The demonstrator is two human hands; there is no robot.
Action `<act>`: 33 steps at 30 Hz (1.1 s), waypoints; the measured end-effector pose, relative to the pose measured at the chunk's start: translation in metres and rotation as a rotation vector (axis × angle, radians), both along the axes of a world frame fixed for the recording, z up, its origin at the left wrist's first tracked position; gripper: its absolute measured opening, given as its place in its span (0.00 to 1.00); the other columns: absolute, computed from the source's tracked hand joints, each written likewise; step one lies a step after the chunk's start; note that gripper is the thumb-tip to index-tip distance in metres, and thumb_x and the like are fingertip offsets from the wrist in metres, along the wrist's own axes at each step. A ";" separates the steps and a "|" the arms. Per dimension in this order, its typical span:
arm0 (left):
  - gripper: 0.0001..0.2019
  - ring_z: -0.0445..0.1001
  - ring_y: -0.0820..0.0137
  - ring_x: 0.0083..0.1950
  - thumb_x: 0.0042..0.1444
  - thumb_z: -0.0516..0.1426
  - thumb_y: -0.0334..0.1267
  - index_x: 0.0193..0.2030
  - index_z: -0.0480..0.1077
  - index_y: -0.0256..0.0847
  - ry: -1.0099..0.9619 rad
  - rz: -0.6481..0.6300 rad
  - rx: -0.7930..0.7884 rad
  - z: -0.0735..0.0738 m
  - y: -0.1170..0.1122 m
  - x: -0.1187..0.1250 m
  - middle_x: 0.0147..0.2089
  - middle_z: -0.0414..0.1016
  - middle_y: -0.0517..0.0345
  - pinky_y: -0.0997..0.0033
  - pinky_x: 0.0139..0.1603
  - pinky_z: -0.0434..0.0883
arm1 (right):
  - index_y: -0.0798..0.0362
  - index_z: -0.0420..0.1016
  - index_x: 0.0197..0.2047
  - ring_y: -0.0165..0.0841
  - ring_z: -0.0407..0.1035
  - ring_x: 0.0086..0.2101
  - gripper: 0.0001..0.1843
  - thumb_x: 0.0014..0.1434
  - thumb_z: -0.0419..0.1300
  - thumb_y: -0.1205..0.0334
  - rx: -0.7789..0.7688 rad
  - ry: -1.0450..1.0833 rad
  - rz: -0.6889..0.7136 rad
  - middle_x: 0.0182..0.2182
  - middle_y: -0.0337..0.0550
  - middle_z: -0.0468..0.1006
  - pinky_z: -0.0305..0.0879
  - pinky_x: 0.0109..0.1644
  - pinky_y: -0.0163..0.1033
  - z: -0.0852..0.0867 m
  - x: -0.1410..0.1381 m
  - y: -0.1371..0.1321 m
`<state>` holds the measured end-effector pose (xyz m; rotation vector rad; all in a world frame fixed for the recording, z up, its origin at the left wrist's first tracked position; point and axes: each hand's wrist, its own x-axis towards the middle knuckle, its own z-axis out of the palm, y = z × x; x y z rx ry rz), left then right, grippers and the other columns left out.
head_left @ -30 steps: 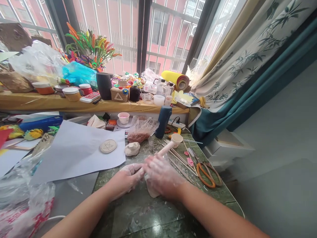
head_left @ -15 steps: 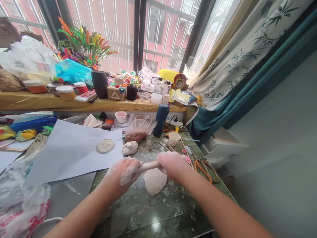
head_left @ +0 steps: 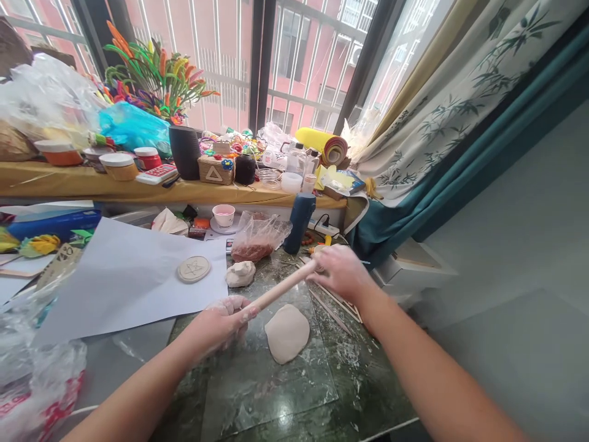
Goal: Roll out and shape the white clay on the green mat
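Note:
A pale rolling pin [head_left: 285, 287] slants up to the right between my hands, raised off the table. My left hand [head_left: 232, 314] is closed round its lower end. At the upper end, the fingers of my right hand [head_left: 343, 270] grip the pin; both hands carry white smears. Below the pin, a flattened piece of clay [head_left: 288, 334] with a rounded, uneven outline lies on a clear sheet [head_left: 257, 396]. Behind my left hand sits a lump of clay [head_left: 240, 274]. A round clay disc with a star drawn in it [head_left: 194, 269] rests on white paper [head_left: 124, 288].
A plastic bag of brown material [head_left: 255, 242] and a dark blue cylinder [head_left: 299, 224] stand behind the work area. Thin sticks [head_left: 331, 313] lie beneath my right forearm. Crumpled plastic [head_left: 41, 368] is at the left. Jars and craft supplies line the window ledge [head_left: 257, 195].
The rolling pin has tilted, its right end now higher and farther away. My right hand has moved up and away, my left slightly down, uncovering more of the flattened clay.

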<state>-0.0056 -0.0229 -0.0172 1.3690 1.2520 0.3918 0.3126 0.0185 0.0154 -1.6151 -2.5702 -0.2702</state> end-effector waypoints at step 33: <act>0.20 0.45 0.82 0.14 0.58 0.58 0.56 0.28 0.65 0.40 -0.522 -0.036 -0.286 0.000 -0.002 -0.006 0.18 0.57 0.68 0.75 0.17 0.40 | 0.58 0.63 0.69 0.43 0.57 0.68 0.29 0.66 0.51 0.63 0.118 0.267 0.636 0.66 0.53 0.69 0.55 0.71 0.53 -0.045 -0.087 -0.056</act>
